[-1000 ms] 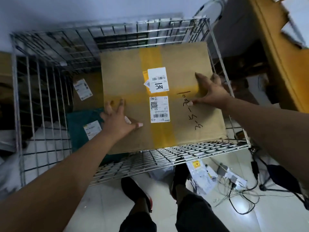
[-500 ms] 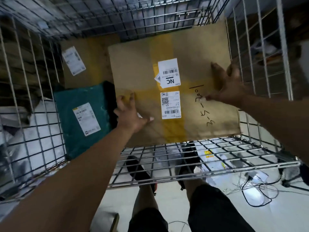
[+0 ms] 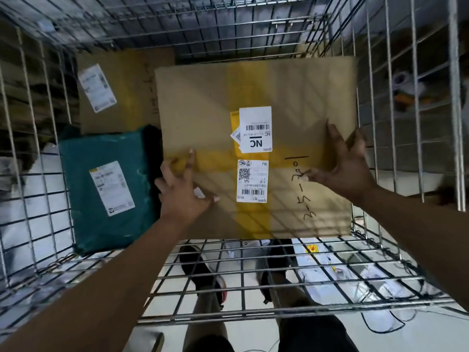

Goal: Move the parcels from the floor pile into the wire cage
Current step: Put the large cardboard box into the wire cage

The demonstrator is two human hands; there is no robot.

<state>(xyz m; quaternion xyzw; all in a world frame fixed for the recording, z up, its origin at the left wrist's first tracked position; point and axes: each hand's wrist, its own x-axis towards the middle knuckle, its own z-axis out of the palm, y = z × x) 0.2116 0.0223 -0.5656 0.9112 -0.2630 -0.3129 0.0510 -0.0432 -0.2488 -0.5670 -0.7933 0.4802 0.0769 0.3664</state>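
Big carton going down into the cage, both hands on it!

The cardboard box [image 3: 256, 148], taped in yellow and labelled on top, sits low inside the wire cage [image 3: 454, 123], hard against its right wall, beside a teal mailer [image 3: 111, 189] and a smaller brown parcel [image 3: 121, 92]. It looks stiff and flat-sided, probably bulky rather than fragile; the smooth card and tape could slip, so opposite edges are the place to hold it. The left hand [image 3: 185, 191] has its fingers spread over the box's left edge, thumb lying on the top face. The right hand [image 3: 347, 163] is half open, fingers curled at the right edge, thumb tip on the lid; whether it truly bears weight I cannot tell. Both arms reach straight down over the near rim.
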